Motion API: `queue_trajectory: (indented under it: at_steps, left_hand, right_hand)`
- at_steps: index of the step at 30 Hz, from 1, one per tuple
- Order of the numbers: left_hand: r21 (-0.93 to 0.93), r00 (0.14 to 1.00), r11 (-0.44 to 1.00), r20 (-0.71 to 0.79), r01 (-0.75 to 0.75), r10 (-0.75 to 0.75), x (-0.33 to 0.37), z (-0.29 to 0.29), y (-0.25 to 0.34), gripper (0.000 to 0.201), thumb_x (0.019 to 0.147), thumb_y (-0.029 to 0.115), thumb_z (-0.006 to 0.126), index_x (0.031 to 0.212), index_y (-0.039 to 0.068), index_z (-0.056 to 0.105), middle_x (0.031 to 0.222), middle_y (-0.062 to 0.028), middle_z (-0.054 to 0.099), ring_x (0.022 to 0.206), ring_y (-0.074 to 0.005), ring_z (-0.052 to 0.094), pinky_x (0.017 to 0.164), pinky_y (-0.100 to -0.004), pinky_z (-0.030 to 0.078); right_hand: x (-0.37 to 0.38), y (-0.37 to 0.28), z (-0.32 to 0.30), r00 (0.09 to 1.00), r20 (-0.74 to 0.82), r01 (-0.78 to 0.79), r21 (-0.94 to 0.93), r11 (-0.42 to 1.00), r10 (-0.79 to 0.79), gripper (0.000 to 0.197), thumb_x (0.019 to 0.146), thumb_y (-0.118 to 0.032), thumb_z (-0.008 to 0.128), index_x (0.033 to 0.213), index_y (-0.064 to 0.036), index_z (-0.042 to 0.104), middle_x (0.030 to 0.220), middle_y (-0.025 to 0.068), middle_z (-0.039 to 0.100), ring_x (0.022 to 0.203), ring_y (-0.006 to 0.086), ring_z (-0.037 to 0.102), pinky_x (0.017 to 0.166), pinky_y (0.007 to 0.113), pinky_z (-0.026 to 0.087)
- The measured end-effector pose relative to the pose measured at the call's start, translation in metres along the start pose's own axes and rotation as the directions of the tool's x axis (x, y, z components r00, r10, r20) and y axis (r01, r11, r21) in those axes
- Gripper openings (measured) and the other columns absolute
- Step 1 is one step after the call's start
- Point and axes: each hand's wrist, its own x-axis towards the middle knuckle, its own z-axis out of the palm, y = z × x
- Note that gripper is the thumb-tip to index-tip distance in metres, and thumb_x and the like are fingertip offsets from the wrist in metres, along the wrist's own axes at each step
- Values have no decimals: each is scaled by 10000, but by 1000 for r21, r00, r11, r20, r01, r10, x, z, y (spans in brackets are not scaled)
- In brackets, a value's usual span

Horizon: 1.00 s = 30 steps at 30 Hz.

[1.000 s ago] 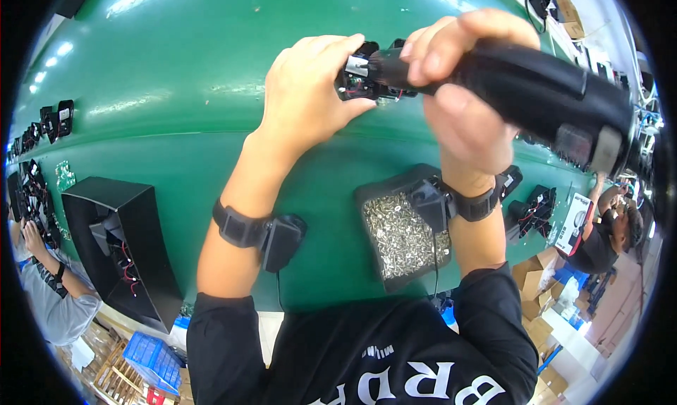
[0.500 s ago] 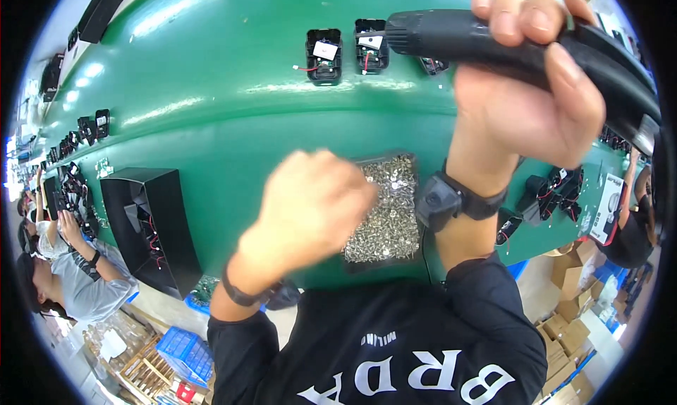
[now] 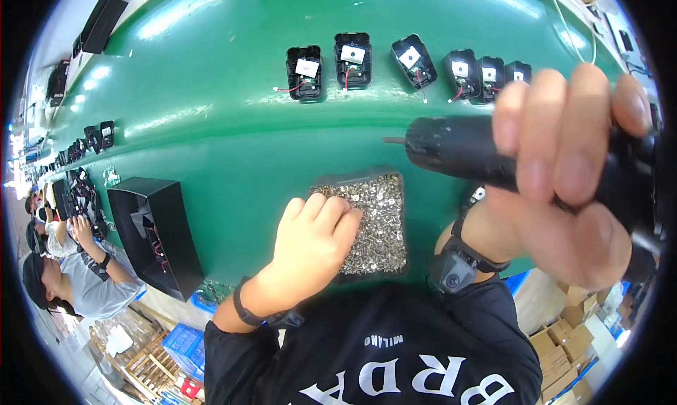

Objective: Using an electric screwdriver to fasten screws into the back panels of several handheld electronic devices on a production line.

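Note:
My right hand (image 3: 564,165) is wrapped round a black electric screwdriver (image 3: 458,149), raised on the right with its thin metal bit pointing left. My left hand (image 3: 314,239) rests over the left side of a tray (image 3: 358,173) filled with small silvery screws (image 3: 381,228). Its fingers are bent and close together, with their tips among the screws; whether they pinch one is hidden. Beyond the tray stands a row of open black plastic housings, such as the left one (image 3: 305,84), the second (image 3: 352,59) and a tilted third (image 3: 415,61). They hold white pieces and red wires.
A tall black box (image 3: 185,236) with wired parts inside stands on the green table (image 3: 247,151) to the left. Another person (image 3: 99,267) works further left. A pale cable (image 3: 568,31) runs at the far right. Cardboard boxes (image 3: 557,341) lie low on the right.
My right hand has brought the screwdriver down and away from the housings. My left hand has lowered onto the screws. The view has shifted, showing more housings on the right.

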Motion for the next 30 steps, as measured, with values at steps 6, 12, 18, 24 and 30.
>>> queue_trajectory:
  at_steps: [6, 12, 18, 24, 30]
  left_hand:
    - [-168, 999, 986, 33, 19, -13, 0, -4, -8, 204, 730, 31, 667, 931, 64, 655, 894, -57, 590, 768, -220, 554, 650, -333, 426]
    - [-982, 860, -78, 187, 171, -474, 13, -20, -16, 59, 964, 63, 596, 978, 5, 601, 940, -94, 670, 656, -71, 569, 597, -217, 475]
    - [-892, 862, -448, 184, -55, -472, 35, -15, -10, 201, 1018, 200, 550, 976, 6, 583, 825, -73, 636, 650, -112, 575, 593, -235, 470]
    - [-864, 890, -504, 223, -8, -397, 32, -18, -9, 220, 1019, 207, 550, 1000, -8, 589, 807, -67, 626, 635, -112, 554, 581, -235, 453]
    - [-753, 888, -655, 256, -65, -382, 39, -27, 3, 238, 1024, 217, 536, 973, -12, 580, 799, -62, 618, 630, -114, 547, 576, -244, 448]
  right_hand:
    - [-5, -1, 14, 993, -111, 61, 199, 978, -39, 484, 684, -8, 737, 1113, -80, 525, 795, -12, 584, 723, 127, 559, 753, 300, 446]
    - [-9, -3, 20, 975, -216, 140, 390, 910, -57, 430, 672, 15, 795, 998, -104, 541, 719, -13, 602, 687, 109, 585, 711, 247, 479]
    - [-8, 2, 20, 988, -103, 150, 457, 877, -115, 407, 685, 13, 801, 964, -79, 520, 671, -22, 625, 599, 120, 617, 675, 292, 513]
    - [-10, -12, 9, 998, -57, 4, 387, 922, 20, 428, 697, -2, 806, 983, -96, 502, 704, -16, 625, 608, 120, 623, 679, 296, 515]
    - [5, -31, 6, 994, 34, -112, 305, 946, 107, 414, 665, 14, 801, 950, -95, 521, 701, 5, 632, 617, 133, 637, 682, 292, 525]
